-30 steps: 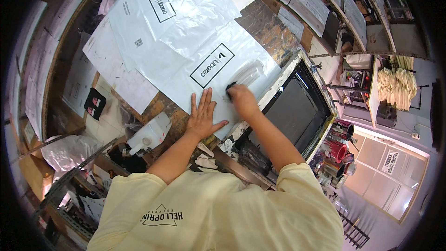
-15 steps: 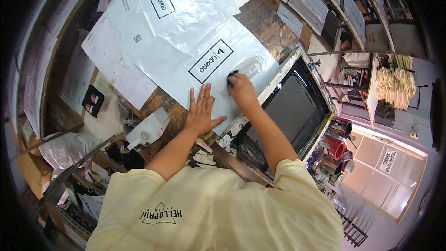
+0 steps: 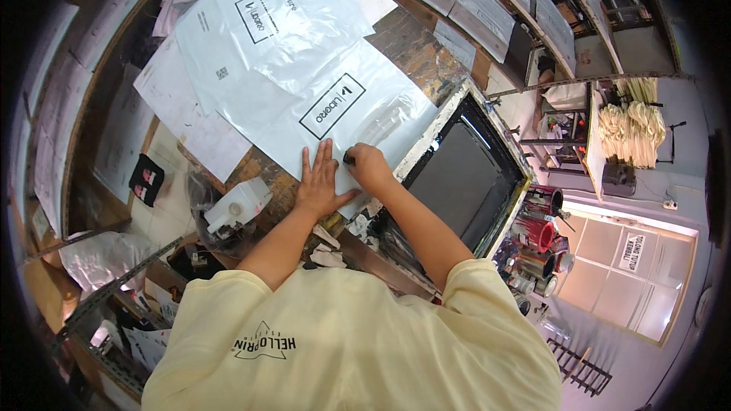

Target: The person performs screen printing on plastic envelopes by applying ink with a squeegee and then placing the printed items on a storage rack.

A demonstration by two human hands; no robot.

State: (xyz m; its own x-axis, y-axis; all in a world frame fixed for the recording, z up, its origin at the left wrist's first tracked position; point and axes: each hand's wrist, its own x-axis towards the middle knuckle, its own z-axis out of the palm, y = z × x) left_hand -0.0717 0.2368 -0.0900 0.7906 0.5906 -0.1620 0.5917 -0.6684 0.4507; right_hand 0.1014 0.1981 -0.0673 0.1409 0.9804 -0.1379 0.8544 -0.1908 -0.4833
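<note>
Near the middle of the frame the left hand (image 3: 318, 183) lies flat, fingers spread, palm down on the near edge of a white plastic bag (image 3: 343, 118) bearing a black framed print. The right hand (image 3: 371, 167), just beside it to the right, is curled shut around a small dark thing (image 3: 349, 157), pressed onto the same bag; what the thing is cannot be told at this size, perhaps a marker or a small tool. The bag lies on a wooden bench (image 3: 415, 38), slanting from centre toward the upper left, and a second printed bag (image 3: 266, 23) overlaps it in the upper middle. White sheets (image 3: 179, 110) spread under both at left centre.

Right of the hands, touching the bag's corner, stands a printing screen (image 3: 464, 171) with a pale, stained frame and dark mesh. Left of the left forearm sits a white jug (image 3: 236, 205), and further left a small black item (image 3: 145, 180). At the right edge, paint cans (image 3: 537, 232) cluster below the screen, with pale cloth bags (image 3: 632, 125) hanging above them.
</note>
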